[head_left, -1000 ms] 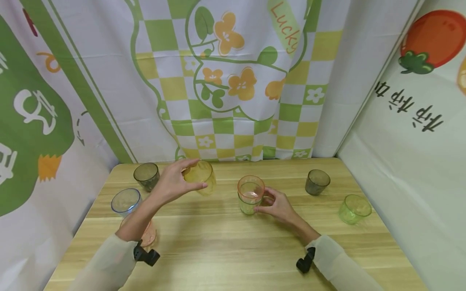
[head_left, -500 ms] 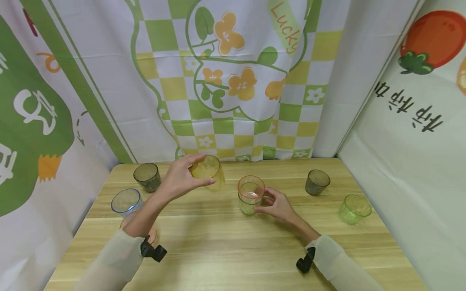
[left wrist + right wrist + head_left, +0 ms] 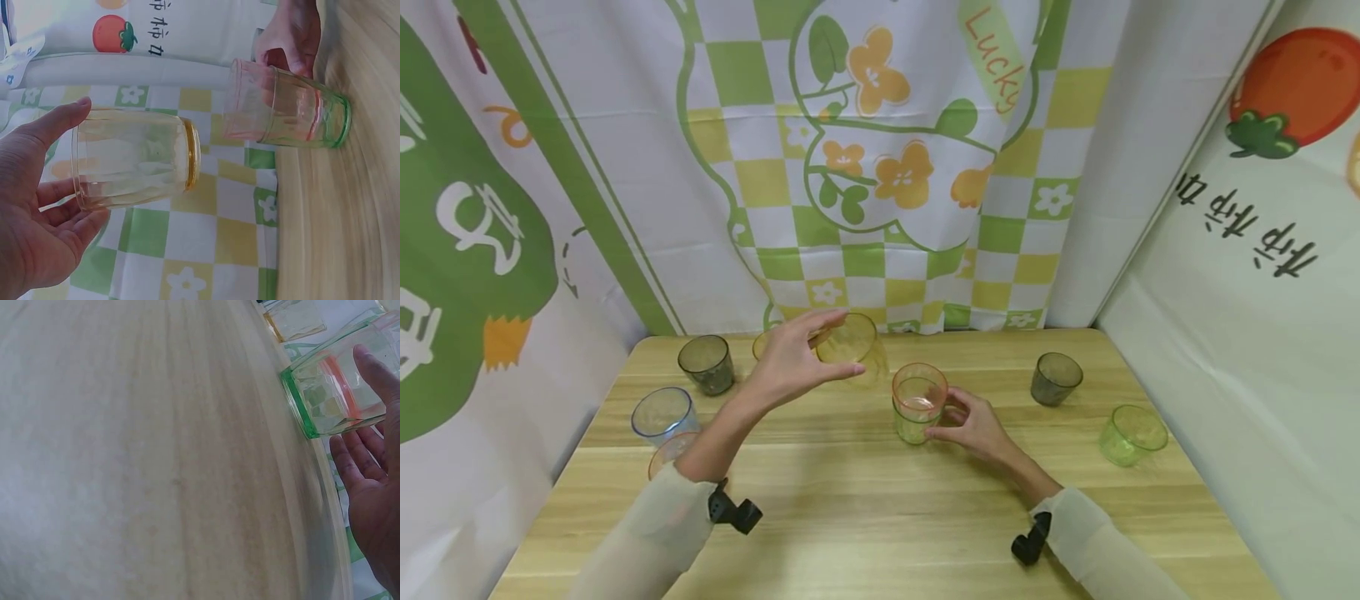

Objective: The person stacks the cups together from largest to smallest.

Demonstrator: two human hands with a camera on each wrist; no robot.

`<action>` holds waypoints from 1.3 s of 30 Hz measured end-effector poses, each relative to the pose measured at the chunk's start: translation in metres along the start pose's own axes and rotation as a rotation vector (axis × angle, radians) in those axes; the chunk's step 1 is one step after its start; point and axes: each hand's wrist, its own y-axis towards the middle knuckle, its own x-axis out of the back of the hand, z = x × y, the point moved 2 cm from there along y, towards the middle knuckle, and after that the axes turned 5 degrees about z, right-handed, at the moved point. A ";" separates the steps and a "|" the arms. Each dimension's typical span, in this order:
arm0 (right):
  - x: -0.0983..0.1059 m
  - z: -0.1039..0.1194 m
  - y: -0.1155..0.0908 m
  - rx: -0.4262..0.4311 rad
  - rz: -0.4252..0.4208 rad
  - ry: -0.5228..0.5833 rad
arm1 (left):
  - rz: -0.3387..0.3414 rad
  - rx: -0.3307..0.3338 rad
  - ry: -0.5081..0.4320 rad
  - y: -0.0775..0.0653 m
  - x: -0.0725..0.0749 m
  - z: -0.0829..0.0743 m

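My left hand (image 3: pixel 793 358) holds a clear yellow drinking glass (image 3: pixel 137 156) near its rim, thumb on one side and fingers on the other. The glass is raised above the table, its thick amber base facing down. To its right, a pink-rimmed glass (image 3: pixel 917 377) sits nested inside a green glass (image 3: pixel 912 431), which stands upright on the table. With thumb and fingers on either side, my right hand (image 3: pixel 973 425) grips the green glass. Part of a second yellow glass (image 3: pixel 760 343) shows behind my left hand, the rest hidden.
On the left of the wooden table (image 3: pixel 880 517) stand a grey glass (image 3: pixel 707 368), a blue-rimmed glass (image 3: pixel 662 417) and an orange-rimmed glass (image 3: pixel 666 457), the last partly behind my forearm. Another grey glass (image 3: pixel 1056 379) and a green one (image 3: pixel 1133 437) are at right. Printed curtains surround the table.
My left hand has carried the yellow glass rightward and a little upward, nearer to the nested glasses. A second yellow glass has come into view behind it. The right hand keeps its grip in place.
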 end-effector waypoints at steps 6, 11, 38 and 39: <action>0.001 0.000 0.000 0.000 -0.010 0.003 | 0.016 -0.015 -0.021 0.005 -0.007 -0.008; 0.000 0.001 0.000 0.001 -0.009 0.004 | 0.026 -0.040 -0.008 0.010 -0.014 -0.013; 0.000 0.000 0.001 0.027 -0.021 -0.045 | 0.173 -0.137 0.083 0.039 -0.071 -0.009; 0.000 0.000 0.000 0.028 -0.022 -0.046 | 0.181 -0.131 0.087 0.039 -0.073 -0.009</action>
